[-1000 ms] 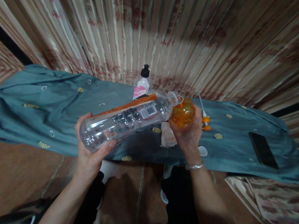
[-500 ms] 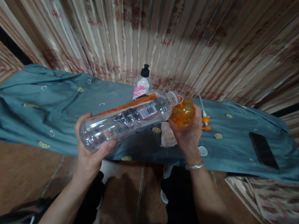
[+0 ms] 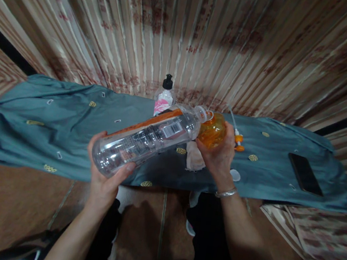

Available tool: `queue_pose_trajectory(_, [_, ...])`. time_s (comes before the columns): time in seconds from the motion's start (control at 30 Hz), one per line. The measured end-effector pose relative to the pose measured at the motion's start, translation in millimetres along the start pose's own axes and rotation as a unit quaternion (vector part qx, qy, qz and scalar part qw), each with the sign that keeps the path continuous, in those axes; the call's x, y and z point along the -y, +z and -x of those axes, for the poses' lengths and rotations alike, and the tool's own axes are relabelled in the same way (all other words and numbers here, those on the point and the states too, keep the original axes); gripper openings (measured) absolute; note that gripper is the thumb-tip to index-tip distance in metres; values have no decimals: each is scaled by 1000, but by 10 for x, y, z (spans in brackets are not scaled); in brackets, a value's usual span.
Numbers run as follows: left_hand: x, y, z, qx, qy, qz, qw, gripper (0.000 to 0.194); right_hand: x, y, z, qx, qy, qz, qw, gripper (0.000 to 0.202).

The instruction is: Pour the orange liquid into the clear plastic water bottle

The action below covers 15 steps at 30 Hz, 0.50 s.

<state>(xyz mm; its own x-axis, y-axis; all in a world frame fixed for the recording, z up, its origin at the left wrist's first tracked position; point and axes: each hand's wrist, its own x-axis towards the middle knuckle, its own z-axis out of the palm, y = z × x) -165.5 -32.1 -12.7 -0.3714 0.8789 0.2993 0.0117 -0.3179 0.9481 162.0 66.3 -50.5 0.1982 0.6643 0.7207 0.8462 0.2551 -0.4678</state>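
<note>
My left hand (image 3: 105, 176) is wrapped round the base of a large clear plastic bottle (image 3: 148, 139) with an orange label band and a barcode. The bottle is tilted, its open neck up and to the right. In my right hand (image 3: 220, 155), which wears a silver bracelet at the wrist, is an orange translucent bottle (image 3: 212, 130). The mouths of both bottles meet or lie very near each other; the exact contact is too small to tell. Beneath them a pale folded cloth (image 3: 194, 156) lies on the teal tablecloth (image 3: 70, 130).
A black-capped bottle with a pink label (image 3: 164, 97) stands at the back. Right of my right hand are an orange and white pump top with a tube (image 3: 239, 142) and a white cap (image 3: 235, 175). A dark phone (image 3: 305, 174) lies farther right. Patterned curtains (image 3: 190, 30) hang behind.
</note>
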Motion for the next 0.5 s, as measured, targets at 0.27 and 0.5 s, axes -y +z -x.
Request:
queue_pose_trajectory(0.27, [25,-71,-36,5,-38,20,999,114,20,-9,1,5,6,0,1000,104])
queue_pose_trajectory(0.5, [7,-63,-28,19,-32,21,999,110,33,-16,-3,8,9,5,1000,104])
